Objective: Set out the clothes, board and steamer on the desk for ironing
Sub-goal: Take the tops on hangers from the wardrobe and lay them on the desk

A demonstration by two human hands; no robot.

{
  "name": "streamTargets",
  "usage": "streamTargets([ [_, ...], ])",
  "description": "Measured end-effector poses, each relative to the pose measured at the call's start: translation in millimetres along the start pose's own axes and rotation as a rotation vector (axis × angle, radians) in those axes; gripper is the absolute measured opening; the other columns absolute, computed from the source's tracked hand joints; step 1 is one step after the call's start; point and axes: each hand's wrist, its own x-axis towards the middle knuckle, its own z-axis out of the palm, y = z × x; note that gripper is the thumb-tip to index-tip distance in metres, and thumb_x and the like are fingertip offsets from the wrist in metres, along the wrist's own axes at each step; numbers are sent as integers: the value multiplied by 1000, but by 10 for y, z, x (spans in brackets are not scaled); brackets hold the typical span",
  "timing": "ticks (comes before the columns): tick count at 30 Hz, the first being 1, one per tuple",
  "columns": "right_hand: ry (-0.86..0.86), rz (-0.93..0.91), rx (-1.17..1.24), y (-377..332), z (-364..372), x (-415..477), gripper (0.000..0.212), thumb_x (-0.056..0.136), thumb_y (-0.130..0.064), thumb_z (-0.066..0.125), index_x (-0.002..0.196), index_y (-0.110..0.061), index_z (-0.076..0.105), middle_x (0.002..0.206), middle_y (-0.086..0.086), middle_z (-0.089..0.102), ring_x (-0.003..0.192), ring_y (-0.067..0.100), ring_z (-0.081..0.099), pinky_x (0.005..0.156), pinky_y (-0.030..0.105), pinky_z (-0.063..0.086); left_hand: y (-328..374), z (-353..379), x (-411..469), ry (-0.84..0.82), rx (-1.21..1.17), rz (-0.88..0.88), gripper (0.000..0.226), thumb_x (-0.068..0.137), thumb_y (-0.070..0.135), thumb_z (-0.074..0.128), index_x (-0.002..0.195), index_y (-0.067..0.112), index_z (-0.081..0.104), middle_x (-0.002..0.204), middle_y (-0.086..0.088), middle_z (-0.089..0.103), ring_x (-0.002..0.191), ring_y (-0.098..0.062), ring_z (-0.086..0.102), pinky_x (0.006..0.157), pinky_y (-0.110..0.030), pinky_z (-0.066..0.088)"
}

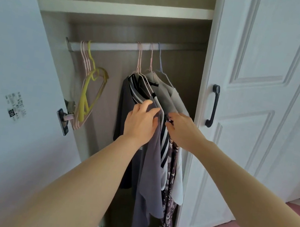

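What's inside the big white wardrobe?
Hanging from the white rail: a grey cloth garment, a black-and-white striped top, a purple patterned garment and a white garment. Empty pink and yellow plastic hangers hang left. What hangs behind them is covered.
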Motion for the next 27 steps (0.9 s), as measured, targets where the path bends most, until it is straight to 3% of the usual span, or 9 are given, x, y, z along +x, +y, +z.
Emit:
streamTargets([
  [4, 55, 40, 81, -24, 25, 213, 31, 97, -17, 43, 124, -11, 55, 110, 11, 65, 95, 28, 62, 86, 44, 53, -83, 75, 39, 52, 31, 44, 32, 98, 33, 44, 127, 25, 54, 146, 1, 38, 126, -24, 42, 95, -40, 45],
  [8, 76, 41, 82, -91, 53, 360, 37, 97, -23, 42, 131, -14, 50, 102, 9, 69, 85, 25, 65, 76, 44, 57, -216, 86, 81, 152, -38, 1, 19, 95, 29, 52, 109, 17, 58, 132, 0, 49, 111, -23, 52, 84, -39, 51],
  [10, 72, 40, 66, -136, 79, 431, 37, 97, -26, 42, 132, -15, 49, 101, 8, 69, 81, 21, 62, 64, 36, 55, -294, 69, 108, 155, -97, -35, 12, 92, 22, 58, 101, 15, 55, 123, -1, 50, 101, -23, 55, 77, -40, 53],
  [13, 59, 23, 114, -203, 146, 552, 35, 97, -24, 43, 128, -9, 50, 91, 8, 67, 71, 20, 62, 58, 36, 54, -353, 10, 189, 153, -250, -160, 17, 87, 6, 59, 96, 13, 47, 113, -2, 47, 86, -23, 57, 70, -41, 53],
  [16, 53, 10, 117, -288, 213, 676, 29, 97, -22, 45, 120, -6, 53, 86, 7, 65, 68, 21, 60, 56, 34, 50, -403, -61, 358, 152, -411, -331, 25, 86, 0, 56, 104, 13, 44, 110, -5, 50, 86, -22, 55, 70, -36, 51],
  [19, 64, -6, 133, -371, 270, 794, 23, 96, -19, 47, 112, -4, 54, 79, 5, 58, 63, 23, 56, 49, 30, 43, -465, -92, 594, 100, -553, -485, 40, 87, 1, 55, 124, 11, 44, 114, -9, 57, 97, -23, 55, 80, -32, 47],
  [22, 45, 16, 190, -439, 323, 938, 21, 94, -14, 47, 111, -1, 53, 86, 13, 64, 68, 30, 59, 53, 33, 44, -530, -56, 860, 92, -664, -637, 43, 89, 3, 55, 130, 9, 46, 116, -10, 61, 104, -23, 56, 83, -28, 44],
  [25, 20, 95, 278, -532, 354, 1082, 25, 94, -10, 47, 116, -1, 53, 102, 18, 66, 85, 32, 60, 63, 30, 43, -623, 14, 1088, 90, -842, -743, 20, 84, 0, 61, 101, 10, 66, 107, -13, 69, 98, -28, 66, 90, -36, 53],
  [27, 6, 188, 403, -585, 373, 1150, 28, 94, -8, 46, 120, -2, 54, 110, 16, 64, 98, 32, 59, 69, 28, 41, -658, 18, 1205, 92, -951, -791, 18, 83, -5, 58, 79, 10, 67, 90, -15, 72, 77, -24, 69, 77, -37, 59],
])
